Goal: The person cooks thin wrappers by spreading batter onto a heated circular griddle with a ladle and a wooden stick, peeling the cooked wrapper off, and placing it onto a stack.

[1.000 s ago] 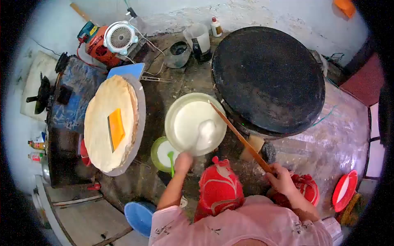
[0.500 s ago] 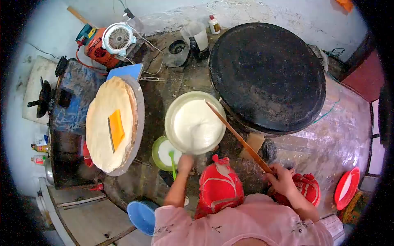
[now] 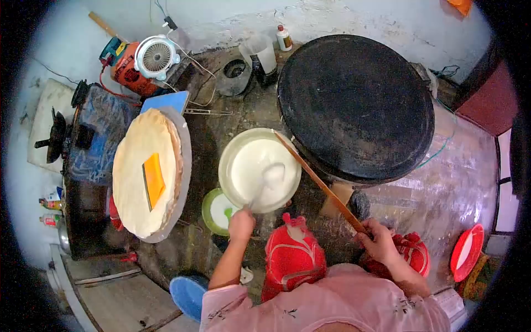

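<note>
A large pale bowl (image 3: 226, 185) of white batter stands in the middle. My left hand (image 3: 241, 224) is closed on the handle of a ladle (image 3: 273, 175), whose head is in the batter. In my right hand (image 3: 378, 239) is a long wooden stick (image 3: 326, 189); its far tip is over the bowl's upper right rim. A round black griddle (image 3: 357, 108) lies beyond the stick. Below left of the bowl, a small green bowl (image 3: 207, 212) holds white liquid and a green utensil, partly behind my left hand.
A stack of round flatbreads (image 3: 133, 171) with a yellow-orange scraper (image 3: 154, 181) on it stands at left. A blower (image 3: 157, 57), a clear jug (image 3: 264, 52) and a bottle (image 3: 284, 38) are at the back. A blue basin (image 3: 189, 297) and a red tray (image 3: 467, 252) flank me.
The ladle head, hidden or blurred in the batter half a second ago, shows again at the surface. My left hand has shifted slightly left. My right hand and the stick have barely moved.
</note>
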The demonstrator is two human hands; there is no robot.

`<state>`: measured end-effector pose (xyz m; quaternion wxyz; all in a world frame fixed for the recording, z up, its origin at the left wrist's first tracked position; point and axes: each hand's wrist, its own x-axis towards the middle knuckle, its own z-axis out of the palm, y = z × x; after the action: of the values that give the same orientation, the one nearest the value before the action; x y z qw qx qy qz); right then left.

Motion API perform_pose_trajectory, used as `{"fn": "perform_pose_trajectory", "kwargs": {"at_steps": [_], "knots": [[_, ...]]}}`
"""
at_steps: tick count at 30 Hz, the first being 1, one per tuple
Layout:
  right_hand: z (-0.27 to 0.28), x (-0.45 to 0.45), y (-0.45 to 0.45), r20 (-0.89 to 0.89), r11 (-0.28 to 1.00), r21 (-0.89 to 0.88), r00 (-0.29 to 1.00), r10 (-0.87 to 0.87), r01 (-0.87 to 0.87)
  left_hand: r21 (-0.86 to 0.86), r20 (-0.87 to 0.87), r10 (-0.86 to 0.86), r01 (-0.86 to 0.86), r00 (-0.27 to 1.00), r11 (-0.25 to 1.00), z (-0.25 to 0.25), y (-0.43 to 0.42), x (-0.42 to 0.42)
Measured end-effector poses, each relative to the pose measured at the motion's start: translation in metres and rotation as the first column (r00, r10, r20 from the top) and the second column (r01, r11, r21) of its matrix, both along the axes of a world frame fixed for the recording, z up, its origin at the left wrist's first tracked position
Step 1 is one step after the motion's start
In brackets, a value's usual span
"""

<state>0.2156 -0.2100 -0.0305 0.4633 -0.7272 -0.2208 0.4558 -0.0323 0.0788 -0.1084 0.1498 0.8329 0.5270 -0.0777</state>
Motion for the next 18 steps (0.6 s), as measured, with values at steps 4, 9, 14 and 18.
{"fn": "perform_pose_trajectory", "kwargs": {"at_steps": [4,9,14,18], "knots": [[-0.019,-0.001,-0.004,0.272,0.985,0.038,0.950,0.153,-0.170,0.009,-0.059,0.025,-0.025,0.998,1.000,-0.053,0.013,0.007],[0.009,0.001,0.006,0.133,0.991,-0.087,0.985,0.108,-0.097,-0.118,-0.052,0.119,-0.124,0.992,0.985,-0.004,0.002,-0.016],[-0.007,0.000,0.000,0.220,0.993,-0.024,0.968,0.118,-0.116,-0.116,-0.047,0.093,-0.098,0.995,0.988,-0.083,0.003,-0.031],[-0.004,0.001,0.003,0.262,0.991,-0.024,0.955,0.136,-0.134,-0.828,0.083,0.755,-0.376,0.651,0.416,-0.077,0.002,0.003]]}}
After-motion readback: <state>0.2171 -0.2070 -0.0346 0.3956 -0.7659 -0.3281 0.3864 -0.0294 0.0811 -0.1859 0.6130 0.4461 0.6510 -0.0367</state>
